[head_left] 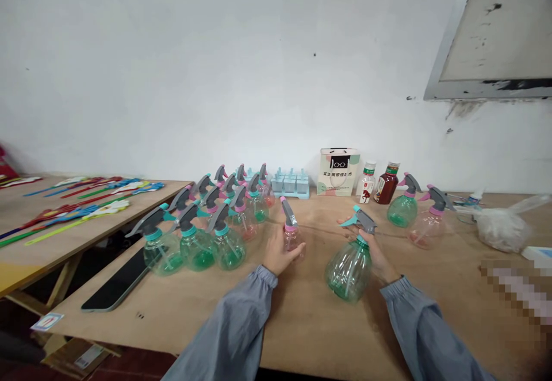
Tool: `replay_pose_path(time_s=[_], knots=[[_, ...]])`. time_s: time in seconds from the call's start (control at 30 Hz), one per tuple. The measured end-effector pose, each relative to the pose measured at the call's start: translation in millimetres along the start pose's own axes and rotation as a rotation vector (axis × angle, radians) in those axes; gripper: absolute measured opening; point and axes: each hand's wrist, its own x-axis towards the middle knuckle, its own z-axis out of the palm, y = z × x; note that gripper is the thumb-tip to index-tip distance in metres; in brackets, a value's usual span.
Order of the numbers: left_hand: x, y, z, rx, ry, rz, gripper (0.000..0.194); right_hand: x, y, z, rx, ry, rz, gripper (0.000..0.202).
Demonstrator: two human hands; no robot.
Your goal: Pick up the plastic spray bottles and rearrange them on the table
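Observation:
My left hand (278, 253) is wrapped round a pink-tinted spray bottle (291, 237) with a grey and pink trigger head, upright at the middle of the table. My right hand (376, 251) grips the neck of a green-tinted spray bottle (348, 272) with a grey and teal head. That bottle is tilted, and its trigger points left. Part of the right fingers is hidden behind the spray head. A group of several more spray bottles (196, 250), green and pink, stands to the left of my left hand. Beyond my right hand stand a green spray bottle (402, 210) and a pink one (426, 229).
Along the wall are light-blue moulds (291, 185), a paper bag (338, 174), a white bottle (366, 184) and a dark red bottle (387, 184). A phone (116, 280) lies front left. A plastic bag (504, 229) sits right. Colourful hand-shaped sticks (81, 211) lie on another table.

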Motion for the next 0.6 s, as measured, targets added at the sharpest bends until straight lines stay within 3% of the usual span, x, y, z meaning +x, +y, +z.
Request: replay_pose_path(time_s=[0.2, 0.43, 0.53, 0.6], knots=[[0.1, -0.9, 0.2, -0.012, 0.005, 0.016, 0.054, 5.4, 2.2, -4.4, -0.020, 0.191, -0.042, 0.033], [-0.4, 0.9, -0.8, -0.005, 0.008, 0.013, 0.057, -0.1, -9.8, 3.1, -0.104, 0.066, -0.108, 0.043], [-0.5, 1.9, -1.2, -0.024, 0.005, 0.015, 0.057, -3.5, -18.4, -5.2, -0.148, 0.182, -0.130, 0.049], [-0.6, 2.2, -1.3, -0.034, 0.004, 0.014, 0.054, -7.3, -26.6, -24.9, -0.209, 0.295, -0.196, 0.048]])
